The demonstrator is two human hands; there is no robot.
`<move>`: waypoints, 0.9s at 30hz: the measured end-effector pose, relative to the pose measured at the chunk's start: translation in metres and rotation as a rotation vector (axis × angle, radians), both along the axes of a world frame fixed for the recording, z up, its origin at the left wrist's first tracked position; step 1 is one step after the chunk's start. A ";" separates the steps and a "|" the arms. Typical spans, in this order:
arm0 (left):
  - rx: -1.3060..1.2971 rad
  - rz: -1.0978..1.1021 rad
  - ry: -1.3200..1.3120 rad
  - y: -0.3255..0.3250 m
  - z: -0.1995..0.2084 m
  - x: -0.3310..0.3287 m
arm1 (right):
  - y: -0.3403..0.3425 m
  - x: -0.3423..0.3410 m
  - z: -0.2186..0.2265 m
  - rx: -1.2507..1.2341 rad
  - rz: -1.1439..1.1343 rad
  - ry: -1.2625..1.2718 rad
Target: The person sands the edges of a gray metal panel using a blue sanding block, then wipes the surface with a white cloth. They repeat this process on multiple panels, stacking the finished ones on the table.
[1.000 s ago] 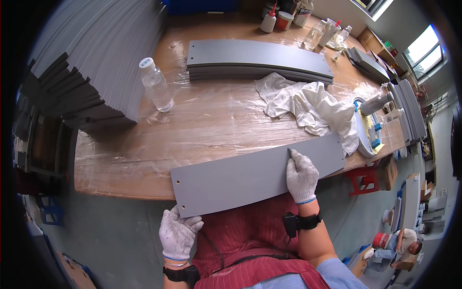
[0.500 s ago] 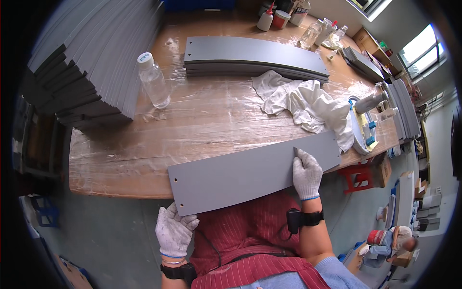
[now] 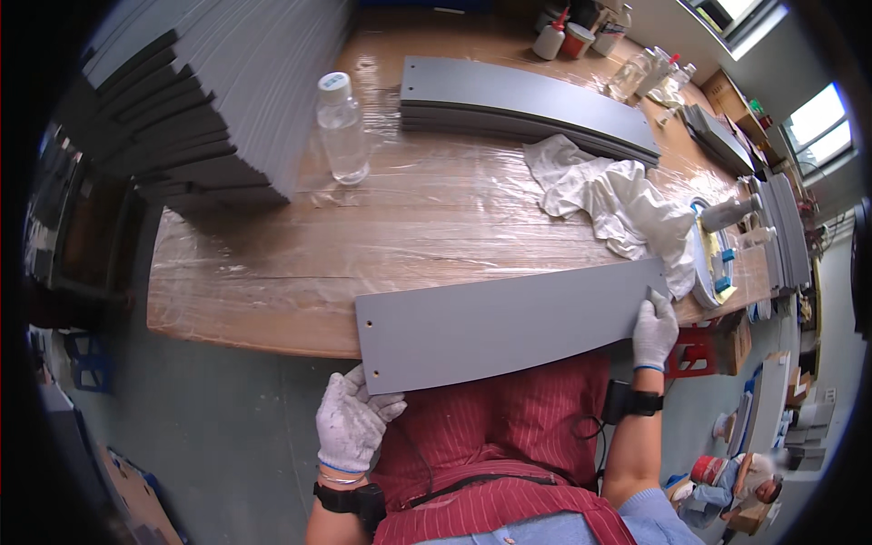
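Note:
A long grey panel point(image 3: 509, 322) with a slightly curved edge and small holes at its ends lies across the table's near edge, partly over my lap. My left hand point(image 3: 352, 420), in a whitish knit glove, is closed on its near left corner, fingers underneath. At the panel's right end is my right hand point(image 3: 654, 334), gloved too, its fingers pinched together over the surface. A small dark tip shows at those fingertips; what it belongs to is too small to tell. A crumpled white cloth point(image 3: 609, 195) lies just beyond the panel's right end.
Grey panels form a tall stack point(image 3: 218, 118) at the left and a low stack point(image 3: 527, 95) farther back. A clear bottle point(image 3: 342, 132) stands between them. At the right sits a tray point(image 3: 704, 263) with a grey bottle point(image 3: 729, 214). Another person point(image 3: 740, 481) sits at lower right.
My right hand has slid from the panel's right-middle part to its right end, the dark tip moving with it. My left hand keeps its hold on the corner. The whole view has shifted.

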State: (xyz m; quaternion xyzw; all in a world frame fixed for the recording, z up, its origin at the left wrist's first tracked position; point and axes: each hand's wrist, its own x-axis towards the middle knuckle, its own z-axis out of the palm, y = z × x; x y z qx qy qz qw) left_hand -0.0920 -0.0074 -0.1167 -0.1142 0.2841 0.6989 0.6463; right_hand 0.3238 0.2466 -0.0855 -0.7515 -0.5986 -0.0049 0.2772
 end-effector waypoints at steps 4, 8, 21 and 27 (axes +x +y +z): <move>0.111 -0.008 -0.091 -0.002 -0.014 0.004 | 0.010 -0.019 -0.017 0.018 0.110 -0.056; 0.119 0.016 -0.126 -0.003 -0.012 0.006 | -0.034 -0.179 0.002 0.080 0.596 -0.148; 0.124 0.046 -0.174 -0.012 -0.001 0.007 | -0.100 -0.312 0.027 -0.204 1.353 -0.242; 0.144 0.049 -0.207 -0.010 -0.003 0.003 | -0.103 -0.314 0.025 -0.061 1.438 -0.096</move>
